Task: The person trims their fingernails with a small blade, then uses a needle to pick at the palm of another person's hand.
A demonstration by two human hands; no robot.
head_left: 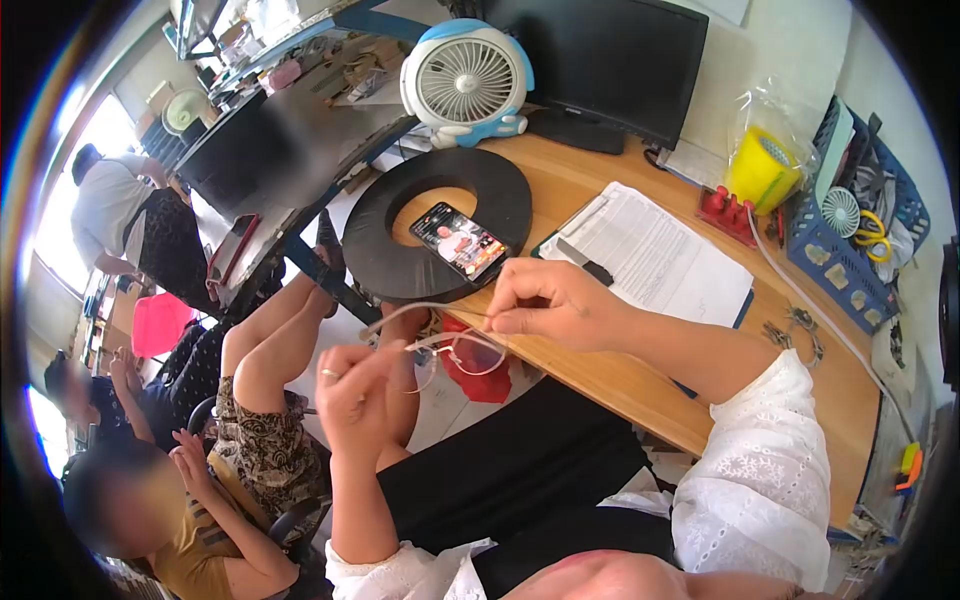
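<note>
A pair of eyeglasses (pixel 447 349) with a thin light frame is held in the air between my hands, just off the front edge of the desk. My left hand (pixel 355 392), with a ring on one finger, pinches the glasses on their left side. On the other side, my right hand (pixel 548 305) has thumb and fingers closed on the frame near a temple arm. Both temples are partly hidden by fingers. Beyond the glasses, a smartphone (pixel 459 242) with a lit screen lies tilted on a black ring-shaped pad (pixel 375 235).
On the wooden desk (pixel 790 400) are a clipboard with papers (pixel 655 258), a blue-white fan (pixel 467 80), a monitor (pixel 610 60), yellow tape rolls (pixel 765 165) and a blue basket (pixel 840 250). A seated person (pixel 215 510) is close on the left; other people are behind.
</note>
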